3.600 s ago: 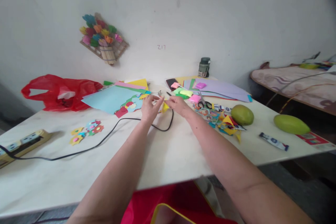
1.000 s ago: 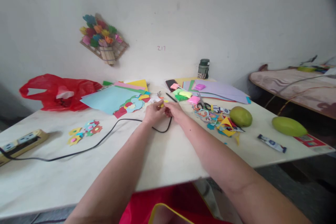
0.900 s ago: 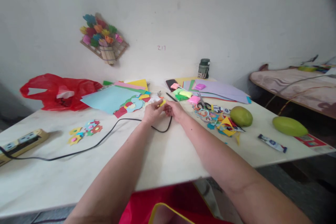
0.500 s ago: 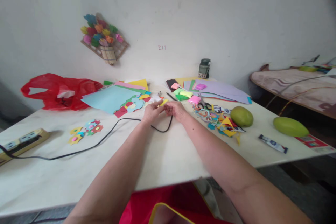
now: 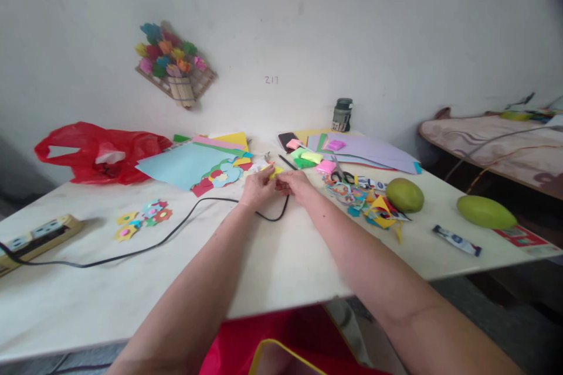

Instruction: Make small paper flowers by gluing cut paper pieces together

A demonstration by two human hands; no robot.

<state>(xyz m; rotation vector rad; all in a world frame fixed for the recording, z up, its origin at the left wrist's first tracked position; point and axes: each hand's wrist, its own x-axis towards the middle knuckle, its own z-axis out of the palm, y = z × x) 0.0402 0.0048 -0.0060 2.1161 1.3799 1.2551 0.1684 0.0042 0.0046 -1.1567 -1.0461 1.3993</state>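
Observation:
My left hand [image 5: 259, 186] and my right hand [image 5: 293, 183] meet near the middle of the table. Between their fingertips is a small yellow paper piece [image 5: 276, 171]. The fingers of my left hand are closed on it from the left side. My right hand has its fingers curled together at the piece's lower right edge. A black cable [image 5: 211, 200] passes under both hands. Packets of coloured clay [image 5: 311, 157] lie just beyond my right hand, and cut paper shapes [image 5: 220, 174] lie left of my left hand.
Scissors [image 5: 342, 176], paper scraps [image 5: 378, 211], two green fruits [image 5: 405, 195] and a glue tube [image 5: 457, 240] lie to the right. Leftward are paper flowers [image 5: 127, 227], a power strip [image 5: 39, 240], blue paper [image 5: 180, 163] and a red bag [image 5: 109, 155]. A bottle [image 5: 342, 115] stands behind.
My fingers have shifted slightly around the yellow piece, which now shows a more pointed outline and sits at a different angle. Both arms stay nearly in place.

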